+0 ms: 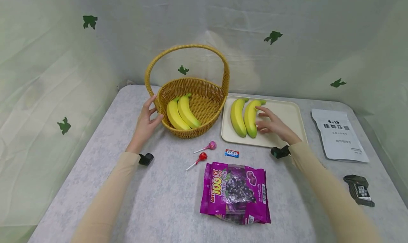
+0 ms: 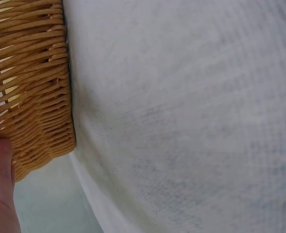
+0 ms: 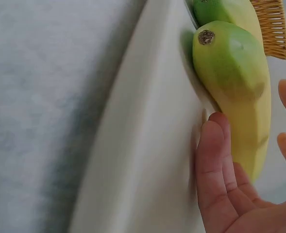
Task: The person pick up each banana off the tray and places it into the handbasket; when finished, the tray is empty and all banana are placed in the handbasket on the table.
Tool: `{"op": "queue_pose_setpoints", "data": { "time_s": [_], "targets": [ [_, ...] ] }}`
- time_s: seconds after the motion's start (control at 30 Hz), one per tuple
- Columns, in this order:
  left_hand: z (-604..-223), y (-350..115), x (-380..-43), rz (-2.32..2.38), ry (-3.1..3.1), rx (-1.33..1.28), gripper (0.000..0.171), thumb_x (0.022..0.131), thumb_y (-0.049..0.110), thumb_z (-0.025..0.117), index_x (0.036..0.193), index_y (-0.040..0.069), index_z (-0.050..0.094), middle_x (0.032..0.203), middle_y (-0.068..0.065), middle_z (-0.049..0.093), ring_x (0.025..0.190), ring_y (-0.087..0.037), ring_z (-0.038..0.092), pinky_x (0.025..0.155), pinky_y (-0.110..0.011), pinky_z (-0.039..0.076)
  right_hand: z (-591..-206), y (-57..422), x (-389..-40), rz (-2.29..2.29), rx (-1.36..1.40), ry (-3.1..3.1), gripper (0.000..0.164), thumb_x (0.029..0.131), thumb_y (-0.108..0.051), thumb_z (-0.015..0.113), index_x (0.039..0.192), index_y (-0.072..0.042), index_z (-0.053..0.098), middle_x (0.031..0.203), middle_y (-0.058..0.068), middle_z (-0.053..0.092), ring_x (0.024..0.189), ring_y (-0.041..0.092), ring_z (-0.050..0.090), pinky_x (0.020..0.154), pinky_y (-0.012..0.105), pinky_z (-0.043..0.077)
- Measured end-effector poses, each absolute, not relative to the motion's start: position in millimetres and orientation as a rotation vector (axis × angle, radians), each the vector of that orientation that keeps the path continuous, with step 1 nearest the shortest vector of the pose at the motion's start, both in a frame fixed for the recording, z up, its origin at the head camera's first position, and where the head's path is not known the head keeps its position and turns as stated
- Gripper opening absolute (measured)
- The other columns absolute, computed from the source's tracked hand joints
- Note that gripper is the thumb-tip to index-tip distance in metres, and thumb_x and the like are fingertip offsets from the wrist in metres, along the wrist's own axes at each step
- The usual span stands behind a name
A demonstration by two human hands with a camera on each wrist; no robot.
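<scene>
A person's left hand (image 1: 146,119) rests straight-fingered against a wicker basket (image 1: 206,106) holding two bananas (image 1: 187,112), while the right hand (image 1: 271,124), fingers parted, reaches alongside the right-hand banana (image 1: 250,119) on a cream tray (image 1: 283,110), apparently a pickup whose next move needs curled fingers.

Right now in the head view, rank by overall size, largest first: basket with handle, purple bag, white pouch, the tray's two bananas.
Basket with handle
Purple bag
White pouch
Left banana, right banana: too alike to rank
</scene>
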State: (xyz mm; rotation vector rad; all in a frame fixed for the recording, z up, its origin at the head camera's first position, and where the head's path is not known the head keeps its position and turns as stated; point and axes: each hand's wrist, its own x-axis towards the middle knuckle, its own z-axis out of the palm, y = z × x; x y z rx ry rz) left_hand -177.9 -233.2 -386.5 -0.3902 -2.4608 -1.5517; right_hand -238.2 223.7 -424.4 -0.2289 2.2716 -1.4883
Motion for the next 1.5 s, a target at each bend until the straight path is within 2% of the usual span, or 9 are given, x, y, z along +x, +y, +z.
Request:
{"op": "queue_pose_setpoints", "data": {
  "time_s": [0.1,0.23,0.5,0.93,1.2,1.37,1.5],
  "targets": [
    [-386.5,-233.0,-178.2,-1.546,-2.462,-0.394,0.064,0.095,-0.002,0.054,0.149,0.008,0.020,0.156,-0.015,0.017,0.129,-0.042,0.039,0.092,-0.056,0.046,-422.5,219.6,-240.4,-1.440,-0.241,2.304,0.070,0.097,-0.021,0.057,0.154,-0.018,0.017,0.147,0.028,0.022,0.089,0.027,0.063,0.081,0.038,0.056],
    [-386.5,-231.6,-178.6,-1.541,-2.462,-0.400,0.064,0.095,-0.002,0.055,0.148,0.007,0.020,0.155,-0.016,0.016,0.128,-0.043,0.039,0.091,-0.055,0.046,-419.5,215.7,-243.0,-1.362,-0.262,2.362,0.069,0.098,-0.026,0.056,0.154,-0.017,0.018,0.144,0.030,0.024,0.087,0.031,0.063,0.078,0.039,0.056],
    [-384.4,-228.8,-178.8,-1.528,-2.484,-0.418,0.065,0.096,0.000,0.054,0.149,0.008,0.017,0.156,-0.015,0.014,0.128,-0.045,0.037,0.092,-0.055,0.046,-417.0,210.4,-250.0,-1.232,-0.252,2.449,0.068,0.097,-0.032,0.057,0.153,-0.017,0.022,0.135,0.030,0.034,0.082,0.031,0.062,0.075,0.040,0.056],
    [-384.0,-229.5,-179.4,-1.537,-2.490,-0.418,0.064,0.096,0.000,0.053,0.149,0.005,0.017,0.156,-0.017,0.013,0.128,-0.048,0.036,0.092,-0.058,0.045,-411.3,198.6,-250.5,-1.210,-0.209,2.467,0.061,0.095,-0.023,0.059,0.148,-0.013,0.031,0.128,0.029,0.039,0.080,0.028,0.059,0.074,0.036,0.056],
    [-385.2,-232.2,-177.6,-1.551,-2.480,-0.417,0.065,0.097,-0.001,0.052,0.150,0.009,0.017,0.156,-0.016,0.012,0.129,-0.047,0.036,0.094,-0.057,0.045,-399.5,197.8,-241.6,-1.256,-0.257,2.463,0.060,0.093,-0.022,0.059,0.147,-0.016,0.033,0.128,0.024,0.038,0.087,0.030,0.055,0.076,0.037,0.055],
    [-384.8,-233.6,-176.3,-1.557,-2.472,-0.413,0.064,0.097,-0.001,0.052,0.150,0.009,0.017,0.156,-0.016,0.013,0.129,-0.047,0.036,0.094,-0.057,0.045,-379.7,191.0,-230.5,-1.293,-0.376,2.413,0.060,0.093,-0.020,0.060,0.148,-0.019,0.034,0.132,0.022,0.037,0.095,0.033,0.055,0.076,0.041,0.056],
    [-385.0,-234.6,-176.3,-1.563,-2.462,-0.413,0.064,0.096,-0.002,0.052,0.149,0.007,0.018,0.156,-0.016,0.013,0.128,-0.047,0.037,0.093,-0.057,0.045,-360.5,177.9,-219.7,-1.278,-0.486,2.368,0.060,0.093,-0.020,0.061,0.147,-0.021,0.035,0.135,0.021,0.036,0.100,0.035,0.056,0.074,0.040,0.056]
  ]
}}
